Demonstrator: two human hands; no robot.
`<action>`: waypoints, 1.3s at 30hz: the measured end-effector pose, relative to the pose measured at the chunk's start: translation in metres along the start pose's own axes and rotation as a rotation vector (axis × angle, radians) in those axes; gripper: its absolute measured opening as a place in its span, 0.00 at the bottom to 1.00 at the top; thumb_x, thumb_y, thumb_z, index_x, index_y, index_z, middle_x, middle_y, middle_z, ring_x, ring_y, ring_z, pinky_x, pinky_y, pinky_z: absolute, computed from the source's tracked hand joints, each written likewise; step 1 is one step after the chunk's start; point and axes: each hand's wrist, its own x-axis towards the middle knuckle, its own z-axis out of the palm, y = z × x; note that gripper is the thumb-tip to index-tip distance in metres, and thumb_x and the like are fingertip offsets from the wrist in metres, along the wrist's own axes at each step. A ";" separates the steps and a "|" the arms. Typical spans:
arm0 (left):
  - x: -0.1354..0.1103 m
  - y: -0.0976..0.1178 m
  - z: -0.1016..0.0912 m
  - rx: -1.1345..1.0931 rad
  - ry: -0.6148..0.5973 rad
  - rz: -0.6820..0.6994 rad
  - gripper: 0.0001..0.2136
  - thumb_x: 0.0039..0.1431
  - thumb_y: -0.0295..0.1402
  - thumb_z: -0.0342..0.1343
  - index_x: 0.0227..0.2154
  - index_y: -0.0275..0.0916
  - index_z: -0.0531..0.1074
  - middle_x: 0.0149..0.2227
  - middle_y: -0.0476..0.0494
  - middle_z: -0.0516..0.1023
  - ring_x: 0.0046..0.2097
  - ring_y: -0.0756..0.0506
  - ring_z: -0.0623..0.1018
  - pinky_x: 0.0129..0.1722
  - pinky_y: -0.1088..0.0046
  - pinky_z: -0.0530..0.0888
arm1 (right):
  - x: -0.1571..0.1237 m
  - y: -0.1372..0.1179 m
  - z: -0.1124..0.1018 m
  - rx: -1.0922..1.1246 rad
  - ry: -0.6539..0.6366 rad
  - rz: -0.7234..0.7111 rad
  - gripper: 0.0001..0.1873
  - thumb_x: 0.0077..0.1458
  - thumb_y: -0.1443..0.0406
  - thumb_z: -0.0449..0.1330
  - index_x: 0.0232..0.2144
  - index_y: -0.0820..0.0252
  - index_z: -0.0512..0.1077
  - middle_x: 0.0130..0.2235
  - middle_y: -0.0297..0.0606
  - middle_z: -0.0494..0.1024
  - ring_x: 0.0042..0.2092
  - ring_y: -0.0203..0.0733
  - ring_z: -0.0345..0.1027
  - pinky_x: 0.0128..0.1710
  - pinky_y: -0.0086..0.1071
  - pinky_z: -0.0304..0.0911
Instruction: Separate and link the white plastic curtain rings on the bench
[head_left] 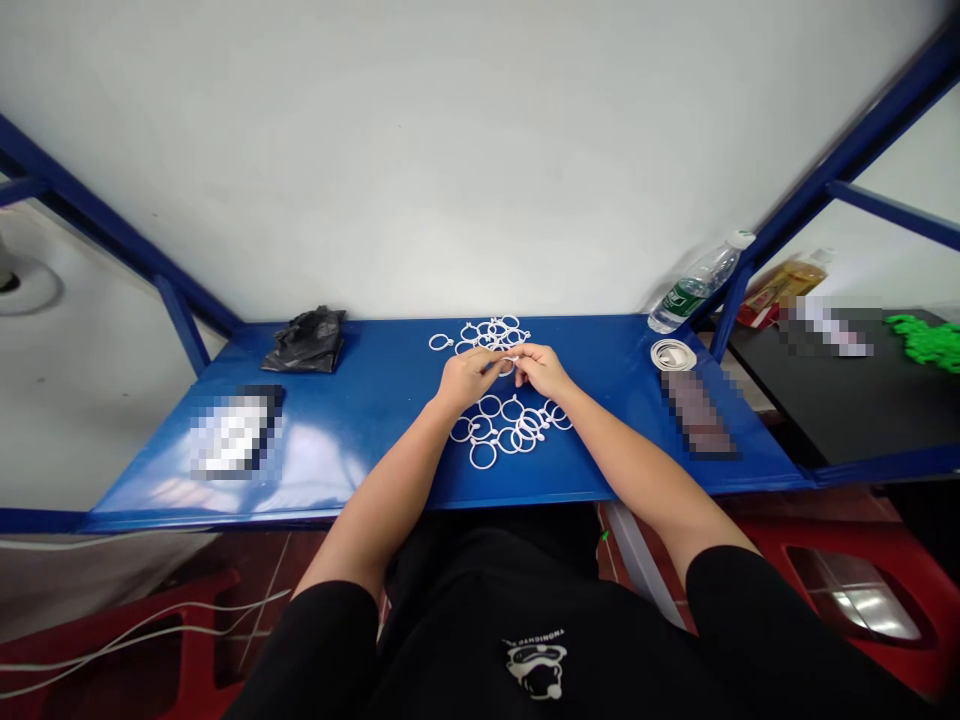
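Note:
My left hand [471,375] and my right hand [541,370] meet above the middle of the blue table, fingertips close together. Between them they pinch a white plastic ring [507,368], partly covered by the fingers. Just beyond the hands lies a loose pile of white rings [470,333] with small tabs, and one ring [440,342] sits a little apart to its left. A second group of white rings [483,455] is spread on the near side, below my wrists, several of them overlapping.
A crumpled black plastic bag [306,340] lies at the back left, with a blurred-out item [234,430] before it. On the right are a water bottle [694,285], a coiled white cable [673,355] and another blurred item [699,412]. Blue frame posts [180,320] flank the table [382,400].

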 end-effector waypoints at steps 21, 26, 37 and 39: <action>-0.001 -0.052 -0.006 0.070 0.092 -0.272 0.09 0.62 0.40 0.70 0.42 0.43 0.85 0.37 0.44 0.79 0.36 0.46 0.77 0.38 0.68 0.74 | -0.006 -0.011 -0.013 -0.447 -0.267 -0.033 0.20 0.58 0.61 0.69 0.52 0.55 0.82 0.46 0.39 0.86 0.31 0.34 0.69 0.36 0.33 0.67; 0.001 -0.036 -0.012 0.092 -0.042 -0.269 0.11 0.69 0.41 0.62 0.46 0.43 0.84 0.40 0.43 0.83 0.38 0.45 0.80 0.42 0.67 0.75 | -0.012 -0.025 -0.016 -0.691 -0.353 -0.070 0.25 0.57 0.60 0.71 0.56 0.53 0.80 0.47 0.39 0.85 0.36 0.37 0.73 0.40 0.33 0.66; 0.001 -0.012 -0.010 0.007 -0.271 -0.119 0.16 0.72 0.46 0.55 0.47 0.42 0.83 0.44 0.43 0.86 0.43 0.44 0.82 0.44 0.67 0.75 | -0.008 -0.022 -0.023 -0.751 -0.362 -0.011 0.06 0.56 0.61 0.70 0.34 0.57 0.80 0.33 0.34 0.81 0.33 0.38 0.73 0.34 0.31 0.60; 0.001 -0.009 -0.010 0.011 -0.294 -0.092 0.18 0.72 0.49 0.54 0.48 0.41 0.82 0.43 0.42 0.85 0.42 0.44 0.82 0.43 0.68 0.74 | -0.007 -0.017 -0.021 -0.679 -0.252 -0.041 0.07 0.57 0.60 0.68 0.35 0.57 0.78 0.32 0.33 0.81 0.33 0.38 0.72 0.34 0.31 0.60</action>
